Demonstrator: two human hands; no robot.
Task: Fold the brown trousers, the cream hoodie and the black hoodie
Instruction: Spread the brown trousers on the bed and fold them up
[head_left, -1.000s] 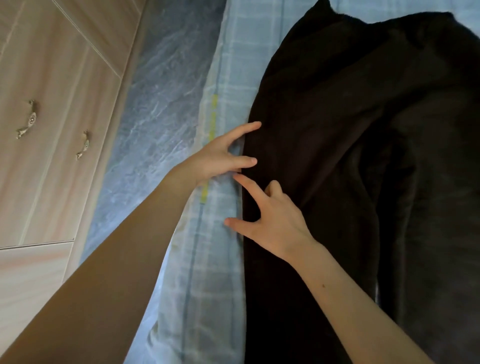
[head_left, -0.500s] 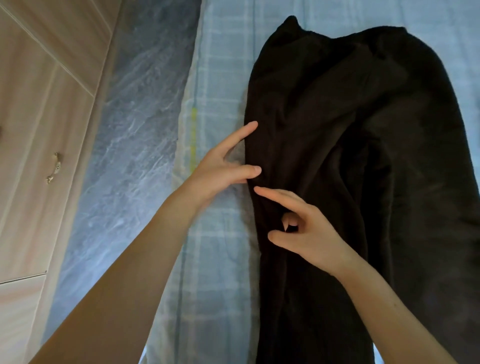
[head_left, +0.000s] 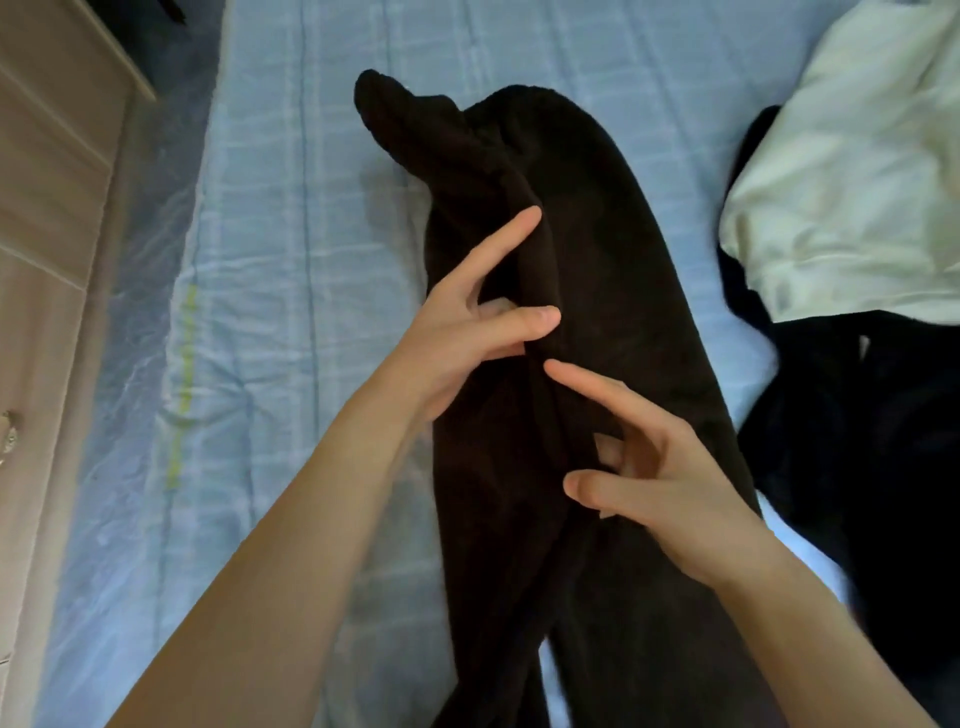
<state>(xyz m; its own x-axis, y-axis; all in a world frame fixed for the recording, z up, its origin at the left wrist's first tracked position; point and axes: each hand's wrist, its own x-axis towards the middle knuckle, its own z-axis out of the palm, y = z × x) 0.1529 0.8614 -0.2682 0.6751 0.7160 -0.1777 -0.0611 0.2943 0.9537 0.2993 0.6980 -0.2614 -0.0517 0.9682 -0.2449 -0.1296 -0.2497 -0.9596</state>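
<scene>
The brown trousers (head_left: 597, 291) lie lengthwise along the middle of the bed (head_left: 291, 260), so dark that their folds are hard to read; their near end runs out of frame. The left hand (head_left: 467, 338) pinches a raised ridge of the cloth, some fingers (head_left: 535, 317) tucked out of sight behind it. Just nearer, the right hand (head_left: 649, 473) grips the same ridge. At the far right, the cream hoodie (head_left: 841, 197) lies over the black hoodie (head_left: 857, 431), both cut off by the edge.
</scene>
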